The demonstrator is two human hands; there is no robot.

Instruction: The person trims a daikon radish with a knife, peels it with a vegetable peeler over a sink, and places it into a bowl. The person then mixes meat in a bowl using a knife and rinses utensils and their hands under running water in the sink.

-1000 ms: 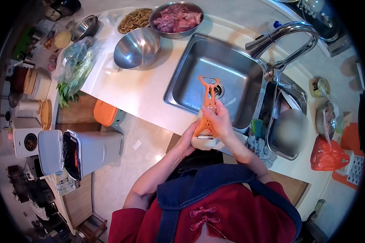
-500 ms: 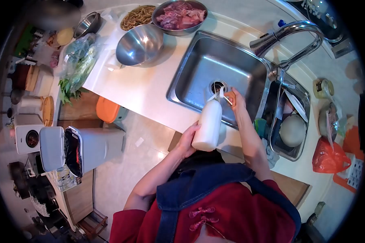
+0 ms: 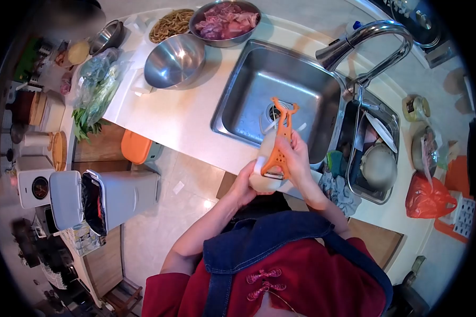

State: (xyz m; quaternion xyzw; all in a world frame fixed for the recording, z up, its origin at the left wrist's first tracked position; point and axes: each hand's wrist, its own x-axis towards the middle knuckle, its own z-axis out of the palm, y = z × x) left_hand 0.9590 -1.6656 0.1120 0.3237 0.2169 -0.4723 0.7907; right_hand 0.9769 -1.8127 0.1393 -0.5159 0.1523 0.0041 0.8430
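Orange plastic peeler (image 3: 284, 126) on a thick white cylindrical vegetable (image 3: 266, 150) at the sink's near side

The left hand (image 3: 244, 185) is curled around the side and near end of the vegetable, holding it tilted above the white counter's (image 3: 188, 119) front edge. The right hand (image 3: 297, 161) is closed around the peeler's middle, its bladed end against the vegetable's near end; hand and tool hide part of its surface. The peeler's forked end overlaps the view of the drain in the square stainless-steel sink (image 3: 247, 92), where white strips (image 3: 301, 127) show.

An arched chrome tap (image 3: 336, 55) rises beyond the right hand, clear of the work. Close on that side, a grey cloth (image 3: 339, 193) and a green sponge (image 3: 334, 161) lie beside a metal dish rack (image 3: 397, 127) holding a white plate (image 3: 381, 132). Left of the sink stands a shiny steel bowl (image 3: 174, 61), near a metal bowl of raw pink meat (image 3: 230, 22) and a heap of brown strips (image 3: 171, 25). Bagged leafy greens (image 3: 101, 87) lie farther left.
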